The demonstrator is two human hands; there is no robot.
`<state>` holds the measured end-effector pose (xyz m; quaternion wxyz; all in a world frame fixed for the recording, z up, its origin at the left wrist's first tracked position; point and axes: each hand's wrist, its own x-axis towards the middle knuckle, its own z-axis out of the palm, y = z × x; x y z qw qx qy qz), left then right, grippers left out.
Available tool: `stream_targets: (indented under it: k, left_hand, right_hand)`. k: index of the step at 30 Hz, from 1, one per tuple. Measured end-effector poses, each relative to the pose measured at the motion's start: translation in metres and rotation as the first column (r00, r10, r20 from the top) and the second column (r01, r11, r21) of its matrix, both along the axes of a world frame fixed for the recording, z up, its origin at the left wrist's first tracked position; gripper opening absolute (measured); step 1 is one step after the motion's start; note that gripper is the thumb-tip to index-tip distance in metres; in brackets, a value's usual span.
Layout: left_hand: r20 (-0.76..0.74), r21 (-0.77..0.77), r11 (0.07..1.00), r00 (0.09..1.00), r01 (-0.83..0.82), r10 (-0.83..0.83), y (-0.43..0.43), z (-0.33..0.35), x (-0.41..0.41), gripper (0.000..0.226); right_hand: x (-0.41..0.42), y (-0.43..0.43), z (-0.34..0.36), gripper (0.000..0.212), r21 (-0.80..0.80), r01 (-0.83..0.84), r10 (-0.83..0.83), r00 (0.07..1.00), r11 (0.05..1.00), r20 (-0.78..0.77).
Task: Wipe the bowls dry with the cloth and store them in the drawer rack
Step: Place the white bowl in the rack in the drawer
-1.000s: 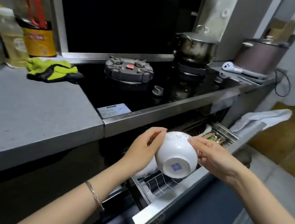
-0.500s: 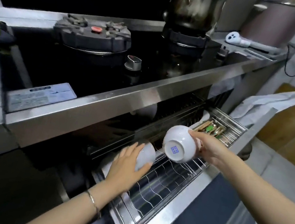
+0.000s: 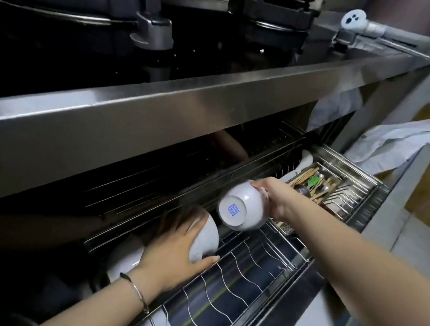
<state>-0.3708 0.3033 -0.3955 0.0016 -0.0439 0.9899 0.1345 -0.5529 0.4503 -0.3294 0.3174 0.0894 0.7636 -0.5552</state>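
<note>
My right hand (image 3: pixel 272 198) grips a white bowl (image 3: pixel 240 208) by its rim, tipped on its side with its blue-stamped base facing me, just above the wire drawer rack (image 3: pixel 235 284). A second white bowl (image 3: pixel 207 240) stands on edge in the rack at the left, and my left hand (image 3: pixel 176 254) grips it, fingers over its top and thumb under its lower edge. The two bowls are a small gap apart. A white cloth (image 3: pixel 407 140) lies draped over the drawer's far right corner.
The steel stove front (image 3: pixel 159 116) overhangs the open drawer. A cutlery basket (image 3: pixel 323 186) with chopsticks and spoons fills the drawer's right end. Another white dish (image 3: pixel 126 258) sits in the rack behind my left hand. Empty wire slots run along the rack's front.
The camera has dropped closer to the drawer. My right hand has lowered the stamped bowl toward the rack, next to the bowl that my left hand holds in place.
</note>
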Motion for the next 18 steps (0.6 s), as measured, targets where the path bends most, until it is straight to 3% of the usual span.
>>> stream_targets:
  k: [7, 12, 18]
  left_hand:
    - [-0.061, 0.075, 0.997, 0.998, 0.000, 0.004, 0.000, -0.006, 0.003, 0.109]
    - [-0.123, 0.005, 1.000, 0.992, 0.008, -0.007, -0.002, -0.013, 0.006, 0.089]
    - [-0.141, 0.042, 0.999, 0.990, 0.022, -0.016, -0.002, -0.015, 0.005, 0.095]
  right_hand:
    - [-0.014, -0.017, -0.025, 0.009, 0.031, 0.017, -0.015, 0.999, 0.999, -0.041]
    - [-0.009, -0.021, -0.042, 0.025, 0.112, -0.128, 0.128, 0.992, 0.985, 0.009]
    - [0.000, -0.023, -0.045, 0.036, 0.038, -0.322, 0.323, 0.945, 0.946, -0.043]
